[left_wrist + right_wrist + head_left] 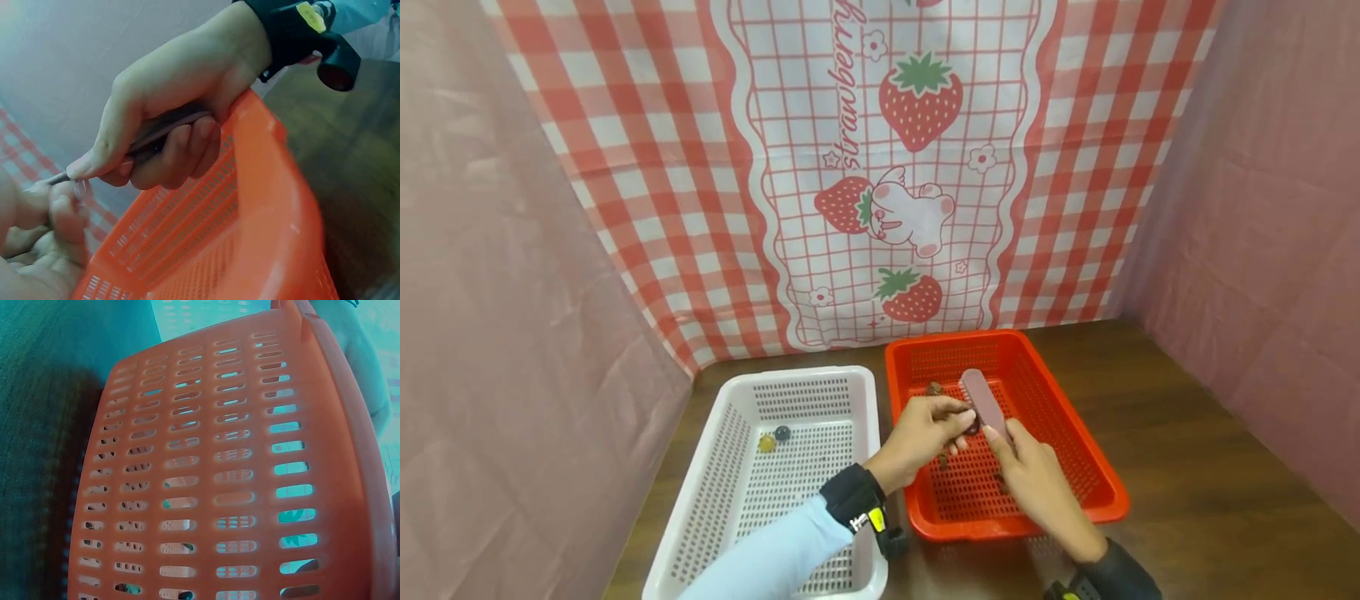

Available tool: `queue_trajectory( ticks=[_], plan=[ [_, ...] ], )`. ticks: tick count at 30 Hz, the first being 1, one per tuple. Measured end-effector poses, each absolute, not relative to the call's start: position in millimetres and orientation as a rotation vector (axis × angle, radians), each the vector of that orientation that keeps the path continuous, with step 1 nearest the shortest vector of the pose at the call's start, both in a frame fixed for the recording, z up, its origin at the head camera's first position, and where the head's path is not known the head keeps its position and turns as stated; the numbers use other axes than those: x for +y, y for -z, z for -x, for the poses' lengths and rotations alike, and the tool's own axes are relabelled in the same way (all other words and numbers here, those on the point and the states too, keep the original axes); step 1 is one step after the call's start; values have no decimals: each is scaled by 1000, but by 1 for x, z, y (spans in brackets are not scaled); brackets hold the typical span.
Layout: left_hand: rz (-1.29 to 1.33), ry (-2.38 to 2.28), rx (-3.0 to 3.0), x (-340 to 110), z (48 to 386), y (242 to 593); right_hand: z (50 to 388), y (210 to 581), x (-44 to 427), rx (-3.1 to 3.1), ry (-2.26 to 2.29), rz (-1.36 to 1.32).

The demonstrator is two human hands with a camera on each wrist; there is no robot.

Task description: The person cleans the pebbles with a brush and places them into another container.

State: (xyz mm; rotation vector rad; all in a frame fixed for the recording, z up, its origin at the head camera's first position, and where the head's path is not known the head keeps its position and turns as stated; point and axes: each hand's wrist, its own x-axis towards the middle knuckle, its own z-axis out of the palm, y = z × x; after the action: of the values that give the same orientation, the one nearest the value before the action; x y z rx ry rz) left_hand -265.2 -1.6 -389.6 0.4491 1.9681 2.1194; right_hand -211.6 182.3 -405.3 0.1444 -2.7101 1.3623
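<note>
Over the red basket (1007,533), my left hand (921,437) pinches a small dark, rounded piece (973,427) between thumb and fingers; its kind is hard to make out. My right hand (1037,475) grips a pink brush (982,398) by its handle, bristle side toward the left hand and close to the piece. In the left wrist view the right hand (169,119) wraps round the brush handle, while the left hand's fingers (65,219) are near its thumb tip. Small brown lumps (934,388) lie in the red basket. The right wrist view shows neither the brush nor the dark piece.
A white basket (741,392) stands left of the red one, with a yellow ball-like piece (767,443) and a dark one (782,432) inside. Both baskets rest on a brown wooden table (1210,467). A checked strawberry cloth (917,192) hangs behind, with pink cloth at both sides.
</note>
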Motion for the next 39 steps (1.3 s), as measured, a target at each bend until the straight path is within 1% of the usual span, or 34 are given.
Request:
queue_trajectory(
  ticks=[4,6,13,21,27,39],
  plan=[
    [-368,-2380,1823,-5,270,385,213,405,181,-2695,-1319,-185],
    [-347,-2428,1798,-6,271,385,213,405,182,-2704,-1300,-194],
    [-442,-2170,1883,-4,269,390,209,406,182,-2698,-1436,-127],
    [-332,-2268,1928,-6,269,385,210,407,182,-2712,-1443,-176],
    [-416,-2161,1941,-3,268,388,210,407,183,-2707,-1455,-179],
    [-427,-2195,1928,-5,269,392,210,407,183,-2691,-1495,-208]
  ],
)
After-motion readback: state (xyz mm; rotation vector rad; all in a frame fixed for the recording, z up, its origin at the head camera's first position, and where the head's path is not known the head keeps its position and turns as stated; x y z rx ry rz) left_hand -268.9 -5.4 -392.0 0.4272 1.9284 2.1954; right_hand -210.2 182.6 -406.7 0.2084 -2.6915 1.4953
